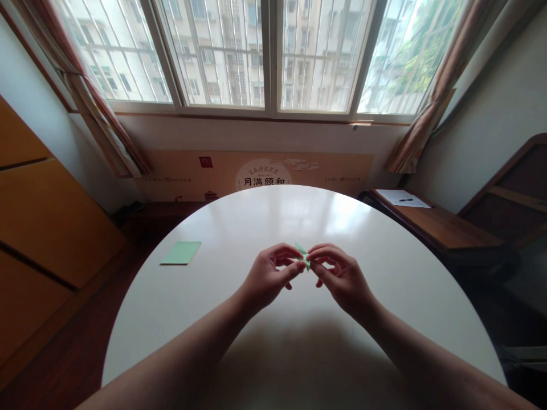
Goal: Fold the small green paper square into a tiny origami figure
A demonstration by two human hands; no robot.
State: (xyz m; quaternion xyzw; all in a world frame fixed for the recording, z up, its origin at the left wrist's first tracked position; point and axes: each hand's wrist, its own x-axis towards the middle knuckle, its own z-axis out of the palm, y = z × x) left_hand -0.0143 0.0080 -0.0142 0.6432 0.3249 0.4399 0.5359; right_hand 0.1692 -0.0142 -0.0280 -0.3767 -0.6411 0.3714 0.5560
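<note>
Between my two hands is a small piece of folded green paper (302,249), with pointed tips showing above and below the fingers. My left hand (273,270) pinches its left side between thumb and fingertips. From the other side my right hand (339,272) grips it the same way, the fingertips of both hands nearly meeting. Much of the paper is covered by the fingers, so its full shape is hidden. Both hands are held over the middle of a round white table (273,222).
A stack of square green paper (182,253) lies on the table's left side. To the right stands a wooden bench (427,225) bearing a white sheet (401,198) and a pen (405,200). Orange cabinets (51,210) are at the left, and barred windows (273,57) lie beyond.
</note>
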